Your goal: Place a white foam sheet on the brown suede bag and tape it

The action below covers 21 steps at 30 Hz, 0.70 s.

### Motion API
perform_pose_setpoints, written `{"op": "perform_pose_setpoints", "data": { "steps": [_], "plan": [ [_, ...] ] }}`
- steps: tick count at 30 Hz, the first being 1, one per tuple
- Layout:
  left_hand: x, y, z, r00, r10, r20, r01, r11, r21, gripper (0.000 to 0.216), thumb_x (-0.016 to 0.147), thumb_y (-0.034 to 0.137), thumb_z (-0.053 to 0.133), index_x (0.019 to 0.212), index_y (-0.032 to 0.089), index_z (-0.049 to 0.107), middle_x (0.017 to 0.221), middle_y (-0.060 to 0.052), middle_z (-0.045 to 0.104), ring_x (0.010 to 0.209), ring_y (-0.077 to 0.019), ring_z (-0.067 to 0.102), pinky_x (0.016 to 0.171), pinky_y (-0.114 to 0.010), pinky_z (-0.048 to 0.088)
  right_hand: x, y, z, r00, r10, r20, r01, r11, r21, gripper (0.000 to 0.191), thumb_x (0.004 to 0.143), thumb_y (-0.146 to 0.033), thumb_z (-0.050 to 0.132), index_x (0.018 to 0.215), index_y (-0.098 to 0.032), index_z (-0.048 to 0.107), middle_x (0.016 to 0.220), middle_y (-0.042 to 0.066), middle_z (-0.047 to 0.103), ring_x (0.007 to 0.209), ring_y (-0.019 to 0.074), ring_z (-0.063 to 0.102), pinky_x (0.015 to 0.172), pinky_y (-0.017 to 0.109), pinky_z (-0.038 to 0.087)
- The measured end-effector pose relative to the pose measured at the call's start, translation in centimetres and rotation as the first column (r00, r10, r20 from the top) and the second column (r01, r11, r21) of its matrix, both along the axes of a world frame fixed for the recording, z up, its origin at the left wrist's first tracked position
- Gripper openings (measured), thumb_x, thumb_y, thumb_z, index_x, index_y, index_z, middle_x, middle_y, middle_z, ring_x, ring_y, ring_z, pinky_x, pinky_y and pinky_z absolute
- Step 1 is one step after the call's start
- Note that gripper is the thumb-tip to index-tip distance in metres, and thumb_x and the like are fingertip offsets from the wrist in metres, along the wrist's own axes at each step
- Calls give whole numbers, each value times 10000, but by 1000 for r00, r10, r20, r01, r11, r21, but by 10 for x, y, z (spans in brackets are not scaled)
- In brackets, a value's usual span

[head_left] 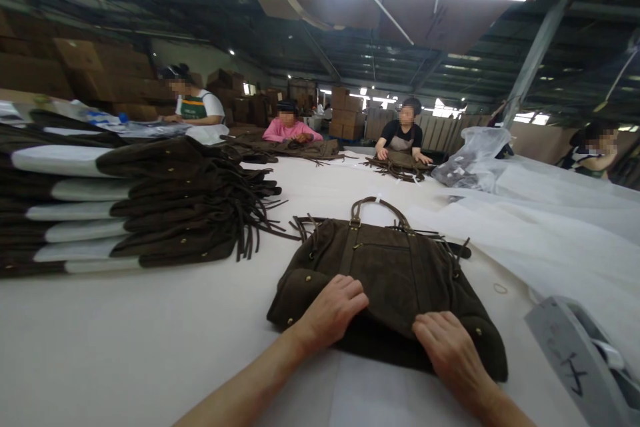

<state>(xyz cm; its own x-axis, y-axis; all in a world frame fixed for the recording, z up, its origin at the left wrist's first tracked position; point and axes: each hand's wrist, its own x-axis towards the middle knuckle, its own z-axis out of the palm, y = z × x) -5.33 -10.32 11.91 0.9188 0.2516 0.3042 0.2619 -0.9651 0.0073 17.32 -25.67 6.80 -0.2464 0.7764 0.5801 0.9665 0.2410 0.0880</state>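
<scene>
A dark brown handbag point(380, 260) lies flat on the white table in front of me, its handles point(377, 202) pointing away and its studded base toward me. My left hand point(336, 307) is closed on the bag's near part, left of the middle, fingers curled over the fabric. To the right, my right hand point(447, 340) grips the same near part with bent fingers. Between the two hands the fabric sags in a dark fold. A zip pocket and two straps show on the upper panel. The thumbs are mostly hidden.
A stack of similar brown bags point(185, 200) with white sheets between them stands at left. A grey tape dispenser point(575, 360) sits at right, near a rubber band point(500, 288). Clear plastic point(475, 157) lies farther back. Several people work around the table point(150, 333).
</scene>
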Motion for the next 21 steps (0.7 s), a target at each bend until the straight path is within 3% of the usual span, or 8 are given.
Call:
{"op": "perform_pose_setpoints", "data": {
  "steps": [3,5,9,12,14,16,18,21],
  "plan": [
    [-12,-1,9,1000,15,16,-15,999,-42,126,923,153,446,938,199,563,1000,-43,555,958,-186,470,859,-325,364,2,-8,-8,996,81,-25,-77,989,123,250,947,-83,365,982,-175,595,978,50,701,921,200,621,868,369,384],
    [-20,2,20,1000,16,13,-14,989,-146,100,890,174,517,962,210,576,1031,-41,550,981,-188,473,859,-314,383,2,-10,-9,995,95,-25,-91,985,146,248,959,-103,370,988,-179,604,998,43,712,955,194,631,894,367,377],
    [-33,14,44,999,-46,-14,36,909,-414,179,863,167,535,1005,243,613,1047,-22,549,1009,-172,501,903,-293,407,3,-13,-13,998,63,-9,-60,985,160,247,956,-104,381,978,-196,609,1083,31,712,999,189,643,913,367,379],
    [-33,25,55,993,-96,-74,47,869,-492,219,833,138,549,1000,256,628,1014,-8,548,1007,-166,516,903,-281,419,3,-15,-18,999,25,25,-28,990,140,204,940,-109,423,977,-200,602,1235,44,647,1052,206,628,915,374,382],
    [-27,29,56,988,-111,-110,50,890,-453,222,801,108,574,966,249,621,991,-3,538,983,-163,515,860,-260,431,3,-15,-20,999,11,33,-14,994,111,190,935,-108,438,975,-204,597,1292,41,607,1058,206,622,909,373,385],
    [-19,30,49,988,-84,-132,36,944,-327,202,792,67,560,902,232,599,961,-7,526,939,-162,507,790,-247,433,3,-14,-20,1000,7,26,-9,996,86,196,940,-107,429,965,-209,595,1312,28,591,1043,201,623,897,368,391],
    [-15,26,34,991,-21,-133,2,990,-144,199,809,30,512,847,216,572,939,-20,519,900,-170,489,740,-258,421,3,-13,-20,1000,6,16,-7,997,72,207,949,-113,413,952,-212,595,1323,19,581,1025,198,624,886,365,395],
    [-21,14,5,998,25,-64,-19,996,87,172,892,81,446,866,203,565,937,-44,515,876,-188,460,776,-296,412,4,-11,-19,1000,10,20,-11,998,59,215,960,-128,399,951,-211,597,1331,17,574,1023,198,621,886,365,395]
  ]
}}
